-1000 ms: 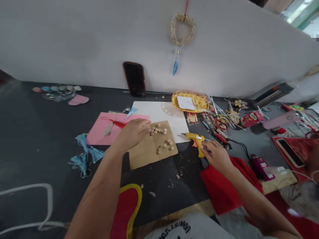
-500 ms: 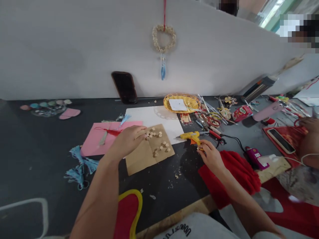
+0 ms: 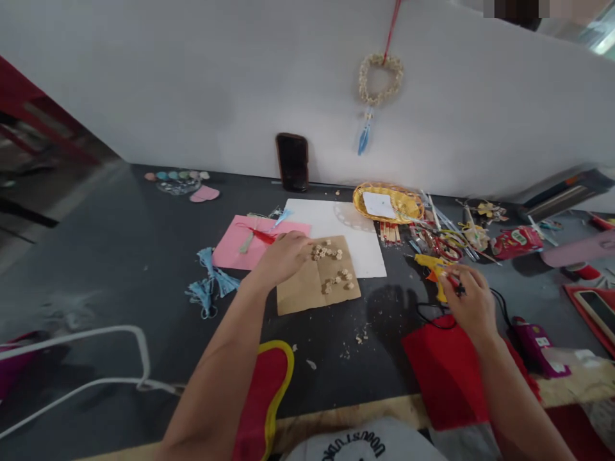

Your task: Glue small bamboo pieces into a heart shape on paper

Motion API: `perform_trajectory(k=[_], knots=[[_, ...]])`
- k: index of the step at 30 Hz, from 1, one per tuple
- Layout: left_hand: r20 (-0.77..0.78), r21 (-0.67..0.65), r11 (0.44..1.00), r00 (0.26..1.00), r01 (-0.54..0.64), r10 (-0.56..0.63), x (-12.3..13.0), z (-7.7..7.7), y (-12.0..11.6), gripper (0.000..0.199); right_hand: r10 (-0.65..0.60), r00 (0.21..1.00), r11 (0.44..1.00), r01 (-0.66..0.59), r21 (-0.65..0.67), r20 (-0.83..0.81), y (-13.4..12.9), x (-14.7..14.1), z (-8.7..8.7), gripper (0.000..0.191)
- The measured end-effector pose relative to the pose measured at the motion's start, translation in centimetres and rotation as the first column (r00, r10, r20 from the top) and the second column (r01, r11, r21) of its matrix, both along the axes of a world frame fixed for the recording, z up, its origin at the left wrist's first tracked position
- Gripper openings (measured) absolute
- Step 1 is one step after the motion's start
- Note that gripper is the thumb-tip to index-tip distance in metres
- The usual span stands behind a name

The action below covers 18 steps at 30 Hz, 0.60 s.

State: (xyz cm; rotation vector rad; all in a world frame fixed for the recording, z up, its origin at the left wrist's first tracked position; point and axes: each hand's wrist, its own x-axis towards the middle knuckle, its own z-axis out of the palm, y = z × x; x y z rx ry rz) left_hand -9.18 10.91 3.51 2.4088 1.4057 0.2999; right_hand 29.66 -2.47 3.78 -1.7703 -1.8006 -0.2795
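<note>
My left hand (image 3: 287,255) rests over the left part of a folded brown paper (image 3: 300,291). Its fingers are closed at the end of a cluster of small cream flower-shaped pieces (image 3: 327,251); the fingertips are partly hidden. Several more such loose pieces (image 3: 339,280) lie lower on the paper. To the right, my right hand (image 3: 468,296) is closed at the back of a yellow glue gun (image 3: 430,261), whose nozzle points left. A tiny pale bit shows at its fingertips. Under that forearm lies a red cloth (image 3: 449,368).
A pink sheet (image 3: 235,246), white paper (image 3: 375,256) and blue tassels (image 3: 206,282) lie around. Behind stand a phone (image 3: 293,163) and a wicker basket (image 3: 408,203). Scissors (image 3: 446,246) lie among clutter. A beaded heart (image 3: 381,80) hangs on the wall. A black cord (image 3: 502,304) runs rightward.
The view has swung left. My right hand and the glue gun have shifted right, away from the papers, and the gun's handle has turned downward. My left hand stays by the flower cluster.
</note>
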Motion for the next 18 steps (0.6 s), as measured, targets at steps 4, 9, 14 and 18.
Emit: perform_trajectory(k=[4,9,14,18], knots=[[-0.012,0.023,1.0,1.0,-0.002,0.002,0.4,-0.1,-0.9,0.038,0.336,0.925,0.913,-0.366,-0.18,-0.176,3.7,-5.3,1.1,0.012],[0.064,0.089,0.994,0.996,-0.065,0.06,0.5,-1.4,-2.9,0.041,0.603,0.771,0.702,-0.635,-0.321,-0.205,8.4,-10.9,-0.5,0.016],[0.125,0.128,0.98,0.983,-0.151,0.135,0.0,-3.4,-4.3,0.045,0.618,0.776,0.664,-0.6,-0.446,-0.123,10.8,-12.9,-2.5,0.013],[0.153,0.109,0.973,0.971,-0.202,0.185,-0.2,-4.2,-4.7,0.044,0.641,0.758,0.627,-0.607,-0.488,-0.121,11.5,-13.4,-3.1,0.008]])
